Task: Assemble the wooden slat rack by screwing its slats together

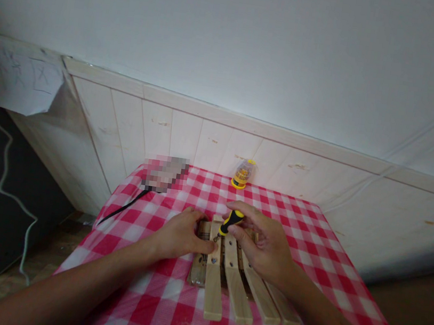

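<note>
My right hand is closed around a black-and-yellow screwdriver, held at a slant with its tip down at the leftmost wooden slat. My left hand grips the left side of the wooden piece, its thumb pressed on that slat close to the screwdriver tip. Several pale slats fan out towards me, with dark screw heads or holes showing in them. Beneath them lies a brownish board with dark printing. The right hand hides part of the slats' far ends.
A clear container with yellow ends stands at the table's back edge. A blurred-out object with a black strap lies at the back left. A red-and-white checked cloth covers the table. The panelled wall is directly behind.
</note>
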`<state>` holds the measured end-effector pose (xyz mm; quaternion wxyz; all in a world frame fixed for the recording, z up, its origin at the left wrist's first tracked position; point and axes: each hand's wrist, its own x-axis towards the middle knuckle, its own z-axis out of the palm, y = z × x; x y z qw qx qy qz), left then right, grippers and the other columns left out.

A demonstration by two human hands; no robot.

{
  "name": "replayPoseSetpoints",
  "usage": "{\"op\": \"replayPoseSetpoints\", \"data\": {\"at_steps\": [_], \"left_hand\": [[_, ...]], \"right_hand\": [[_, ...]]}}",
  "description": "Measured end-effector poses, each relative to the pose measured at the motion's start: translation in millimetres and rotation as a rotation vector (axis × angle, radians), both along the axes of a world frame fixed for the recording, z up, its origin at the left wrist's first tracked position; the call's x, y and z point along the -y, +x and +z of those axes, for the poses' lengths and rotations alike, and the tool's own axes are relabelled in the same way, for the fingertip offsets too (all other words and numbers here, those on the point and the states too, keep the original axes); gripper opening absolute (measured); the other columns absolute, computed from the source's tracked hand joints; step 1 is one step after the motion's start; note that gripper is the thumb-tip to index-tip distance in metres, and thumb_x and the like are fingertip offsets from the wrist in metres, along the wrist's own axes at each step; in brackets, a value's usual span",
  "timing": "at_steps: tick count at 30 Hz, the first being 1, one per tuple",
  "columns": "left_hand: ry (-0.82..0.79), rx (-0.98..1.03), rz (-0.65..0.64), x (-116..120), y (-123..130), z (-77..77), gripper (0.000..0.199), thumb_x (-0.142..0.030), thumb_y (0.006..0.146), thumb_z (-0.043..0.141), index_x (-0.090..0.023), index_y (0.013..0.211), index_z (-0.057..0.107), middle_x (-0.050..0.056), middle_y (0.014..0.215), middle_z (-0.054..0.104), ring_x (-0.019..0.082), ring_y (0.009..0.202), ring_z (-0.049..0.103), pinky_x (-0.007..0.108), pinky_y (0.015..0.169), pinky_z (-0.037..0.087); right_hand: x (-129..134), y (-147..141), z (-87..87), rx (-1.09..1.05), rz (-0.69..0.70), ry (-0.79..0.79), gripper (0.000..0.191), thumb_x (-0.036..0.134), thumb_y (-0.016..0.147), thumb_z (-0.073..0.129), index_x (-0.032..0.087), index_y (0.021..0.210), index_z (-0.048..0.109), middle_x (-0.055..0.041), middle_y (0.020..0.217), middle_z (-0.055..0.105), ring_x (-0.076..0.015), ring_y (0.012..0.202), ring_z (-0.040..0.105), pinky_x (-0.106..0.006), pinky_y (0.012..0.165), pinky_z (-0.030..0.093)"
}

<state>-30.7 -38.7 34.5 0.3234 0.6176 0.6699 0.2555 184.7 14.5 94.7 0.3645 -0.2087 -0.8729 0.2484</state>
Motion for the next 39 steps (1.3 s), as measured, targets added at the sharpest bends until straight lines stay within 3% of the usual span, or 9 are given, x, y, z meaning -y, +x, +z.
{"op": "replayPoseSetpoints", "data": {"at_steps": [39], "left_hand": [[-0.023,0.011,-0.001,-1.2,-0.2,-1.1,0.065,-0.062,0.067,0.079,-0.017,0.114,0.073,0.011,0.112,0.071,0.033,0.105,0.066,0.039,0.085,0.05]], "right_hand": [[-2.6,-4.1,-4.2,-0.096,-0.034,-0.106,0.03,0.022,0.091,0.077,0.025,0.121,0.073,-0.0031,0.1,0.082,-0.0162,0.082,0.079,-0.026,0.075,0.065]]}}
